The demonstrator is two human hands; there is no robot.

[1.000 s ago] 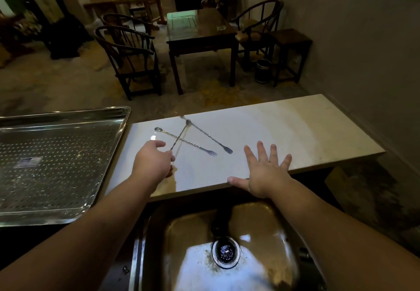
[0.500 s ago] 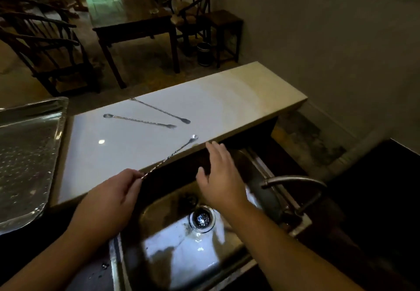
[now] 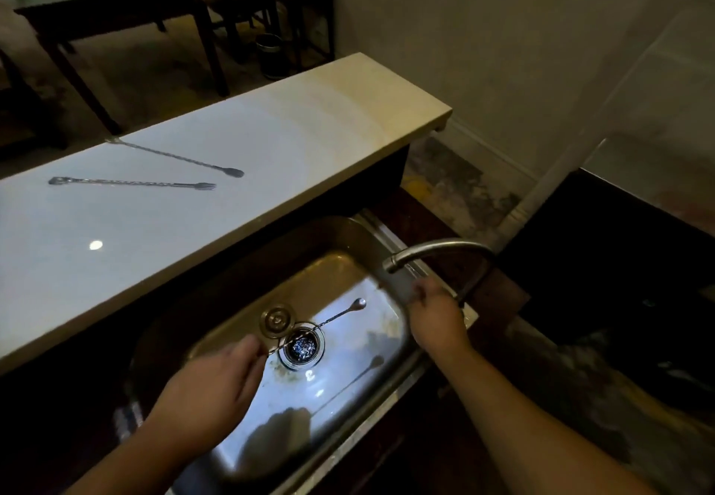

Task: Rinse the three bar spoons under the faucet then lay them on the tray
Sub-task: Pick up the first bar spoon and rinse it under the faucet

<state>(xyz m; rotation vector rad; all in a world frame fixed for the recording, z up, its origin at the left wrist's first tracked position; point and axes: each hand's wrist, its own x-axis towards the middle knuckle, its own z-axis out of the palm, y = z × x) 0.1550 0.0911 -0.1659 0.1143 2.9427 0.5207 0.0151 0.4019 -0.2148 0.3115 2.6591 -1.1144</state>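
Observation:
My left hand (image 3: 209, 386) pinches the handle end of a twisted bar spoon (image 3: 340, 313), which slants over the steel sink (image 3: 348, 262) with its bowl up to the right, below the faucet spout (image 3: 437, 249). No water is visible. My right hand (image 3: 437, 316) is at the faucet's base, its fingers curled on the blurred grey faucet handle (image 3: 400, 287). Two more bar spoons lie on the white counter (image 3: 309, 127): one slanted (image 3: 174, 156) and one with a fork end (image 3: 131, 183). The tray is out of view.
A round strainer lid (image 3: 276, 320) lies beside the open drain (image 3: 301, 345). A dark table (image 3: 116, 15), chairs and a small bin (image 3: 269, 53) stand beyond the counter. A dark surface (image 3: 619, 262) lies right of the faucet.
My left hand has lowered the spoon from the counter's edge down over the sink. My right hand has moved right to the faucet handle. The view has swung right and the tray has left it.

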